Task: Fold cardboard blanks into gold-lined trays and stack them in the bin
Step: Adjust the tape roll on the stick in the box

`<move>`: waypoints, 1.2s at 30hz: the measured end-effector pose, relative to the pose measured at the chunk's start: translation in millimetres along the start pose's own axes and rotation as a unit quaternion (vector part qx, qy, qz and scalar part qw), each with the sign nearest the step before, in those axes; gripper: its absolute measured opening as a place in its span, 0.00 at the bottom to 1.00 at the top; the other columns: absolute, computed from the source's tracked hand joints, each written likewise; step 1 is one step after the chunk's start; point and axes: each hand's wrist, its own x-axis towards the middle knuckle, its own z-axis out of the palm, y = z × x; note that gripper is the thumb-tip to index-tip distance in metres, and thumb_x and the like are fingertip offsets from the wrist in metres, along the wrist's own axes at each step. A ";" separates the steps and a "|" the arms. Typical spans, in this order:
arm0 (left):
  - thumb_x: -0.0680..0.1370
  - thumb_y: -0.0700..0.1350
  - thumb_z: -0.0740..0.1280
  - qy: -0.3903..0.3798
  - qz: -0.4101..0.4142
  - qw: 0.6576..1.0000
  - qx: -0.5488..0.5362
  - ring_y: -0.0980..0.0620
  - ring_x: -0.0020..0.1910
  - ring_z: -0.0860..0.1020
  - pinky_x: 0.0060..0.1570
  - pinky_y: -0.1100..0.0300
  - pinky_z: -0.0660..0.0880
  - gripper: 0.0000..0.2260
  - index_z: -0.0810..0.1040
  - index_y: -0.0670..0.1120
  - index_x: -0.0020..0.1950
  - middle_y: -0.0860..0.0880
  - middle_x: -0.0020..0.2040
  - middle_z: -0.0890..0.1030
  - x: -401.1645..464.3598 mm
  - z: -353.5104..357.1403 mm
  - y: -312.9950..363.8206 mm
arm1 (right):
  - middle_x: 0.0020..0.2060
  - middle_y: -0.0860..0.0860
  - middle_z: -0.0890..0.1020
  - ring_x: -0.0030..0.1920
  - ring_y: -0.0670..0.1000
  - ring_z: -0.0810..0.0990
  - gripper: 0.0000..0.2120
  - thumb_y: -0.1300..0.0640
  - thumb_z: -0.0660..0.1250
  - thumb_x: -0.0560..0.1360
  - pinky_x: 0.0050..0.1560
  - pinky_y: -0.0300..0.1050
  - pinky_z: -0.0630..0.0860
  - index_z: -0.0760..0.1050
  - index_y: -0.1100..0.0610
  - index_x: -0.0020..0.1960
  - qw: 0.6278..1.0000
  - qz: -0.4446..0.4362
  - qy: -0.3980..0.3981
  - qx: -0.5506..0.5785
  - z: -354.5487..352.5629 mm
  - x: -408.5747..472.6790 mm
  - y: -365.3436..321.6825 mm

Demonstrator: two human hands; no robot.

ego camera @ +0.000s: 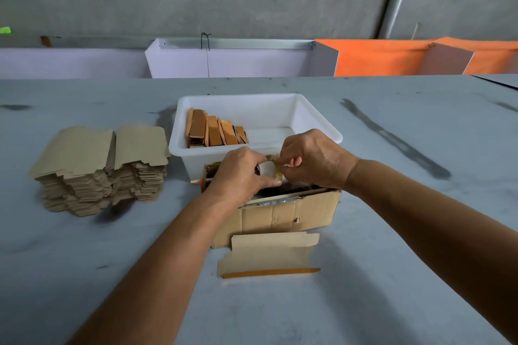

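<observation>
Meanwhile, both hands worked above the open brown corrugated cardboard box [283, 216], which serves here as the landmark. The left hand [244, 173] curled round a white tape roll [267, 168] over the box's open top, and the right hand [314, 159] pinched a thin yellowish strip [278, 169] at the roll's edge, fingertips closed on it.

The task's thing, a flat tan cardboard blank with a gold strip along its near edge [270, 255], lay on the grey table [392, 260] just in front of the box, nearer the person than either hand. Its long axis ran left to right, parallel to the box's front wall. It sat below both wrists, about evenly between them, so neither hand looked clearly nearer.

Behind the box and touching it stood a white plastic bin [319, 120], holding a row of folded gold-lined trays [215, 131] leaning in its left half. Well to the left of the box rested a tall stack of unfolded tan blanks [101, 168].

Likely the strip was meant for the waiting blank, which would call for drawing the hands back toward the person.
</observation>
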 end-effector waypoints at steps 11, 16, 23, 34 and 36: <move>0.70 0.49 0.74 -0.013 0.006 1.000 0.016 0.62 0.34 0.68 0.29 0.68 0.58 0.09 0.82 0.46 0.44 0.55 0.35 0.71 1.2 1.0 -3.0 | 0.40 0.57 0.84 0.38 0.55 0.81 0.06 0.64 0.70 0.70 0.43 0.48 0.78 0.84 0.62 0.45 0.998 0.012 0.022 0.065 1.6 -7.9 2.8; 0.70 0.48 0.74 -0.008 0.010 1.000 0.011 0.61 0.36 0.68 0.32 0.66 0.61 0.13 0.83 0.44 0.51 0.52 0.40 0.72 3.3 2.9 -3.9 | 0.41 0.58 0.83 0.39 0.56 0.79 0.08 0.59 0.67 0.73 0.43 0.48 0.76 0.84 0.60 0.47 0.999 -0.023 -0.010 -0.020 -0.8 -1.1 0.1; 0.70 0.49 0.73 -0.013 0.007 1.000 0.003 0.62 0.35 0.69 0.30 0.69 0.59 0.08 0.82 0.45 0.44 0.55 0.36 0.71 1.4 0.9 -4.2 | 0.36 0.60 0.81 0.35 0.58 0.78 0.07 0.67 0.65 0.72 0.39 0.49 0.75 0.83 0.65 0.42 1.000 -0.014 0.024 0.005 2.5 2.3 2.4; 0.71 0.47 0.73 -0.029 0.015 0.999 0.019 0.55 0.43 0.71 0.34 0.65 0.62 0.09 0.81 0.44 0.48 0.52 0.43 0.71 1.4 0.3 -3.5 | 0.38 0.59 0.81 0.35 0.58 0.78 0.07 0.61 0.68 0.71 0.39 0.48 0.76 0.83 0.63 0.43 0.999 -0.034 -0.013 -0.020 -0.7 -2.6 -0.8; 0.71 0.46 0.73 -0.027 0.012 0.999 0.018 0.53 0.46 0.72 0.39 0.63 0.65 0.11 0.81 0.44 0.50 0.51 0.46 0.73 1.6 1.4 -3.5 | 0.35 0.60 0.80 0.32 0.56 0.77 0.06 0.63 0.68 0.70 0.36 0.46 0.75 0.83 0.64 0.40 0.999 -0.043 -0.009 -0.019 -0.9 -1.3 -1.3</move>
